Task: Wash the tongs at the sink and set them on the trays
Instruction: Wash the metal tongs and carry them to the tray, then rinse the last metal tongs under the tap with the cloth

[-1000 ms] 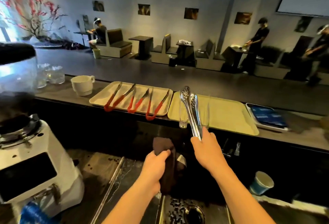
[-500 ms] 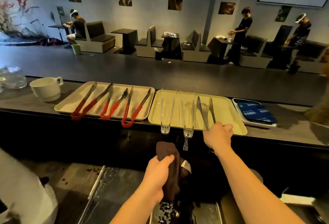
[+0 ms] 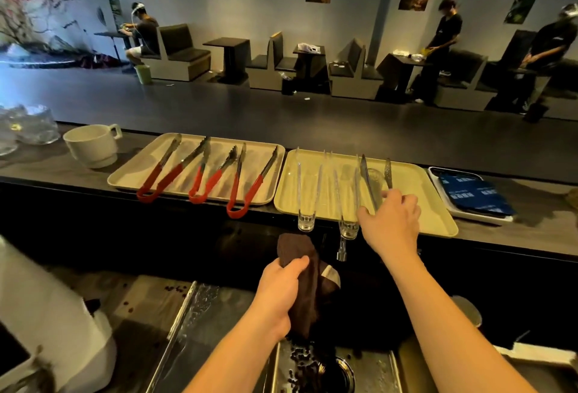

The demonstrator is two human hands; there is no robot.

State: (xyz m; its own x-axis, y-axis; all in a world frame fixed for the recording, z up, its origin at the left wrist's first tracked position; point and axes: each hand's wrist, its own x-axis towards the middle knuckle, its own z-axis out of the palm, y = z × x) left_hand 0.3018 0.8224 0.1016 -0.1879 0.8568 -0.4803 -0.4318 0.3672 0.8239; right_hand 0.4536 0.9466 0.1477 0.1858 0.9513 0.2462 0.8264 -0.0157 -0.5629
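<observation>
Steel tongs lie on the right-hand yellow tray, tips pointing away from me. My right hand rests over their handle end with the fingers curled on it and the thumb stretched left. Two clear plastic tongs lie on the same tray, to the left of the steel pair. The left tray carries three red-handled tongs. Over the sink, my left hand grips a brown cloth that hangs down.
A faucet spout sticks out below the counter edge. Coffee beans lie around the sink drain. A white cup stands left of the trays, a small tray with a blue packet to the right. A white machine fills the lower left.
My right hand carried the steel tongs from upright above the sink forward and laid them flat on the right tray. The left hand kept hold of the cloth. My view swung right.
</observation>
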